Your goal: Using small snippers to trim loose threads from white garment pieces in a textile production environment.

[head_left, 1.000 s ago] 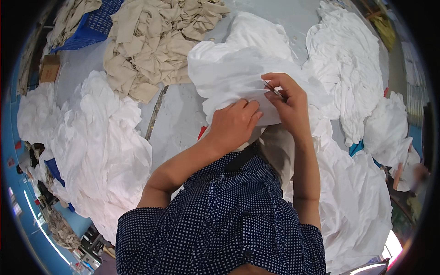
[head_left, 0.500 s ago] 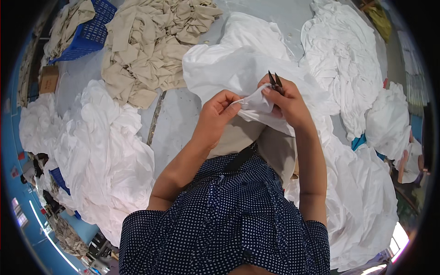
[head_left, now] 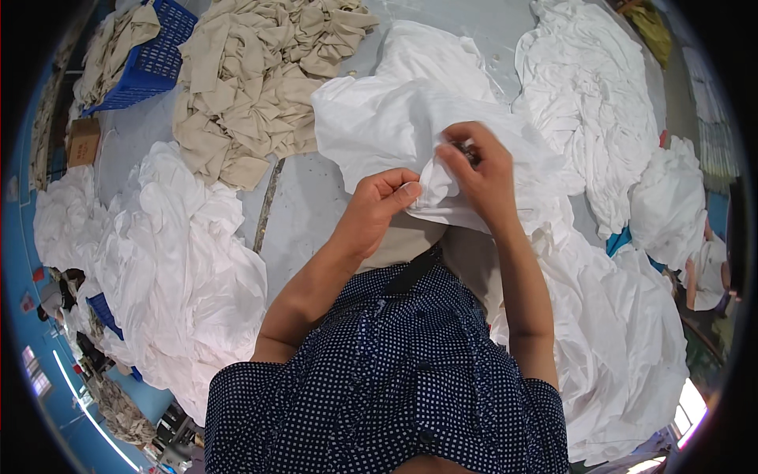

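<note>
A large piece of white cloth (head_left: 371, 118) is spread in front of me and reaches to my lap. My left hand (head_left: 373, 207) pinches its near edge between thumb and fingers. Just right of it, my right hand (head_left: 485, 175) grips a gathered fold of the same cloth. Tucked in that right hand are dark metal thread snips (head_left: 470, 152), mostly covered by the fingers. Their blades cannot be made out now.
A beige cloth heap (head_left: 253, 87) lies far left, beside a blue plastic basket (head_left: 162, 51) and a cardboard box (head_left: 84, 142). White cloth piles lie at left (head_left: 181, 268), far right (head_left: 584, 103) and near right (head_left: 616, 340). A grey surface (head_left: 304, 197) shows between them.
My right hand has shifted slightly left and turned, so the snips' blades, pointing up before, are hidden now. The cloth edge between my hands is now bunched, and the hands are closer together.
</note>
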Demonstrator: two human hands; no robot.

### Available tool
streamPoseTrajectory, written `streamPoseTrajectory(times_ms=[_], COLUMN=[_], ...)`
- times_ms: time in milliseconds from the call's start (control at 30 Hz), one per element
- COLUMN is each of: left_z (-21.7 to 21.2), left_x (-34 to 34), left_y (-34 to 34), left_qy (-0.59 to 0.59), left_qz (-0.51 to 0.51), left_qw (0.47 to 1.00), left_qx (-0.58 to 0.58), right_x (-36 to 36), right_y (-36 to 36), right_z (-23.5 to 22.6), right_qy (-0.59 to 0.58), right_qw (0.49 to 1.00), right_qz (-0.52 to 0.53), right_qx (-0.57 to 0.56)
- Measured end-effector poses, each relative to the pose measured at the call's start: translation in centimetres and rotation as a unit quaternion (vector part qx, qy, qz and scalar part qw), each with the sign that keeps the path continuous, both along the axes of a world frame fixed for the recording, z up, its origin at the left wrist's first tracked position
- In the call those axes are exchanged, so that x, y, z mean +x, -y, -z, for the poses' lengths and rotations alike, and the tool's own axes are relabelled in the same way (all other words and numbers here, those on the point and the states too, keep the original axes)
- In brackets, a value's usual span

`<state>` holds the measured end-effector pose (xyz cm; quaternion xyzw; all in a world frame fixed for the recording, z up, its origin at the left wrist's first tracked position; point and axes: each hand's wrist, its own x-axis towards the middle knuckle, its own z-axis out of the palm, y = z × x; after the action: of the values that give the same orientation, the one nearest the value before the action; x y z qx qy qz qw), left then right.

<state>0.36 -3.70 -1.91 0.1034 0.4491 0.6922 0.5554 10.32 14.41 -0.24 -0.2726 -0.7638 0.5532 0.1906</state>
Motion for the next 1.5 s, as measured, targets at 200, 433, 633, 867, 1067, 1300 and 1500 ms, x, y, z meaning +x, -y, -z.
streamPoseTrajectory(times_ms=[200, 433, 633, 867, 1067, 1300, 1500], left_z=[-0.7, -1.9, -2.7, -2.7, -2.9, -2.4, -2.5], left_x=[0.1, 0.4, 0.7, 0.8, 0.7, 0.5, 0.5], left_y=[0.1, -0.2, 0.0, 0.3, 0.3, 0.4, 0.4], left_qy=[-0.019, -0.026, -0.107, -0.13, -0.097, -0.069, -0.051], left_qz=[0.005, -0.005, -0.01, -0.008, -0.016, -0.013, -0.013], left_qw=[1.0, 0.999, 0.992, 0.989, 0.993, 0.995, 0.996], left_qx=[-0.017, -0.03, -0.069, -0.07, -0.068, -0.069, -0.068], right_x=[4.1, 4.0, 3.9, 3.6, 3.7, 4.1, 3.8], right_y=[0.9, 2.3, 2.2, 2.2, 2.2, 1.8, 2.2], right_z=[-3.0, -2.5, -2.4, -2.3, -1.8, -0.9, -1.0], right_qy=[-0.055, -0.015, -0.017, -0.025, -0.029, -0.053, -0.073], right_qw=[0.977, 0.96, 0.959, 0.954, 0.946, 0.944, 0.936], right_qz=[-0.036, -0.038, -0.051, -0.064, -0.064, -0.061, -0.047], right_qx=[0.201, 0.277, 0.28, 0.291, 0.316, 0.32, 0.34])
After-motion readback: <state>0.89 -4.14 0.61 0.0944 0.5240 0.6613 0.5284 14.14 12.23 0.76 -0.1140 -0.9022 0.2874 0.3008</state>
